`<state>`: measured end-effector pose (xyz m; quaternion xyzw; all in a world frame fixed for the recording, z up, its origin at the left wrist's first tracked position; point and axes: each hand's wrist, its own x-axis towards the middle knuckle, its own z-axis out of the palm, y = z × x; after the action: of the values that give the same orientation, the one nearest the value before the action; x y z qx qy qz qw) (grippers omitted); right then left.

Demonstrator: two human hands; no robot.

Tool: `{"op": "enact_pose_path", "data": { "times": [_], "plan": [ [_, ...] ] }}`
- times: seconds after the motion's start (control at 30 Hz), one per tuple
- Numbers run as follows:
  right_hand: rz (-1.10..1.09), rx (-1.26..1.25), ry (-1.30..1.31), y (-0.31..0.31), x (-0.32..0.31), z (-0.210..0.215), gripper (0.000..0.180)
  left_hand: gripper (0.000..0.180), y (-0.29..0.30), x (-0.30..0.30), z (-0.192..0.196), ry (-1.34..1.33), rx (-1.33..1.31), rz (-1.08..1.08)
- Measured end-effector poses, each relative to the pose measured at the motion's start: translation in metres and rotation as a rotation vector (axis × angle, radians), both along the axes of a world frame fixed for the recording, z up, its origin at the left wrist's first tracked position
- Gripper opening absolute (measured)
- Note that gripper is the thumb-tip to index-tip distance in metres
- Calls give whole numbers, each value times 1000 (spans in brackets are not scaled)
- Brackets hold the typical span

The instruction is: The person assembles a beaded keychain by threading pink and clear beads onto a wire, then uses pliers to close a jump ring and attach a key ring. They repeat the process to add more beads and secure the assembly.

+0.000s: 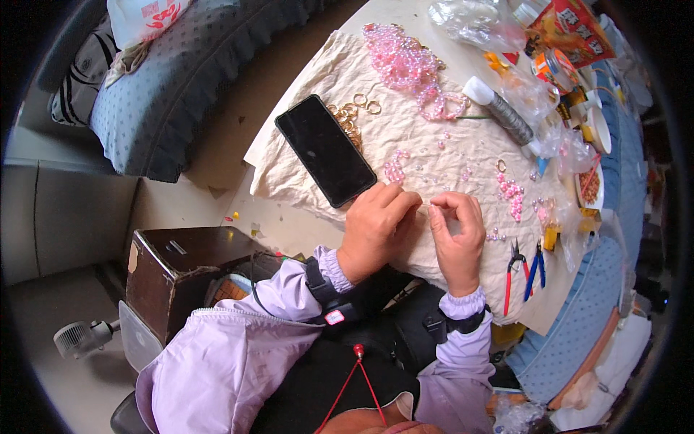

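Over the near edge of the cream cloth (318, 65), my left hand (377, 226) and my right hand (458, 233) are close together, both with fingers pinched. Something small and pale, too tiny to make out, seems to run between the fingertips. A black phone (325, 150) lies just beyond my left hand. Gold rings (372, 107) and a gold chain (351, 130) are beside it. Small pink beads (395, 168) lie scattered ahead of my hands. To the right are a pink bead strand (512, 197), red-handled pliers (512, 275) and blue-handled pliers (536, 267).
A heap of pink bead strands (405, 61) sits at the far side. A spool of grey thread (502, 112), plastic bags (477, 22), a red snack packet (571, 32) and a bowl (591, 186) crowd the right. A brown wooden box (173, 282) stands at lower left.
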<state>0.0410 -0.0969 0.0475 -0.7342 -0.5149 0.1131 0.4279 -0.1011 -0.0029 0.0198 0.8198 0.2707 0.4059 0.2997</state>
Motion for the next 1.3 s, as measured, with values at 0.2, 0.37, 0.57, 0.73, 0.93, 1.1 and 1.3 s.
{"op": "enact_pose_path", "data": {
  "times": [0.2,0.37,0.57,0.73,0.93,1.1,1.3],
  "plan": [
    [38,-53,106,8,-6,6,14,26,5,-5,-3,-14,15,17],
    [104,-48,76,13,-5,10,15,26,6,-7,-2,36,120,80],
    [69,-68,83,16,-7,9,11,25,6,-10,0,83,209,182],
    [97,-53,116,16,-9,12,8,24,12,-13,3,90,223,166],
    [-64,1,43,16,-8,2,8,42,29,-2,7,171,202,117],
    [-114,47,40,7,0,-1,9,57,45,7,6,550,311,-48],
    [-147,77,34,-3,9,-3,10,63,25,1,7,548,288,-93]
  ]
}}
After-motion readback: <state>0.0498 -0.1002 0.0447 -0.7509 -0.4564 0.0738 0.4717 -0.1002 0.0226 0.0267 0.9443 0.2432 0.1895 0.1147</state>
